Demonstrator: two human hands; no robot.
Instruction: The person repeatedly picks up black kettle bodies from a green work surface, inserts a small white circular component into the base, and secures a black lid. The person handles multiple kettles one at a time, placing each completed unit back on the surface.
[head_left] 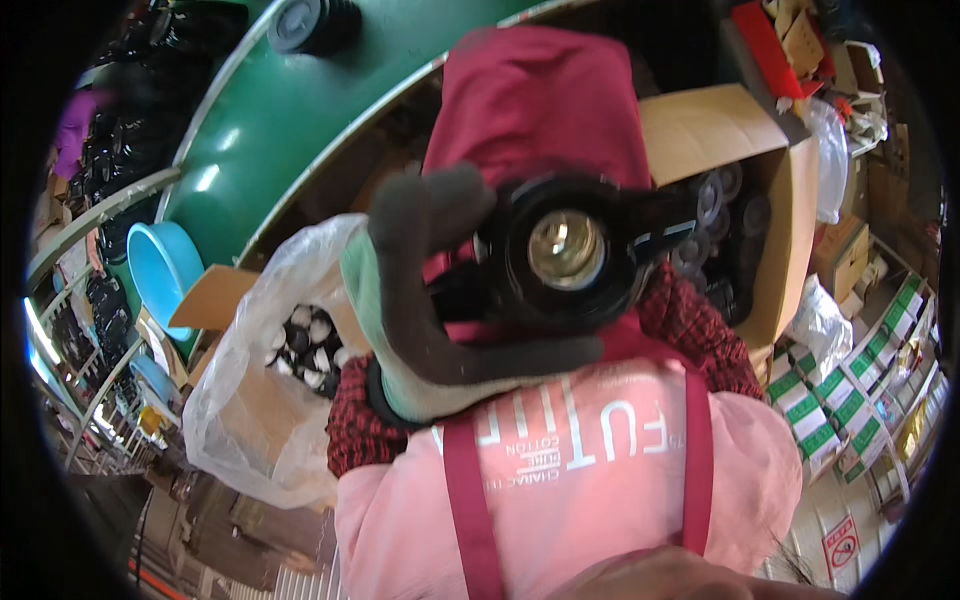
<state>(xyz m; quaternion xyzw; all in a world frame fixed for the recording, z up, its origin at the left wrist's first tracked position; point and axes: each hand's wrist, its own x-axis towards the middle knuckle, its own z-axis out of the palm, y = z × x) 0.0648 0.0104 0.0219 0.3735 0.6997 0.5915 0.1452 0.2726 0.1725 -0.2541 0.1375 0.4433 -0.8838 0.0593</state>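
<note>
Close in front of me is a black round lamp-like piece, a shiny glass lens or reflector at its centre. My left hand, in a pale green knit glove with a dark grey coating, is curled around its left side. One finger bends over the top and another digit stretches along below. From the right, my red-and-black knit sleeve reaches up behind the piece. The right hand itself is lost behind it or in the dark there, so its fingers cannot be made out. Below hangs my dark red apron.
Left of me, a plastic-lined carton holds several black-and-white small parts. An open cardboard box with clear and black round parts stands on the right. Beyond runs a green table with a black round piece; a blue basin is at left.
</note>
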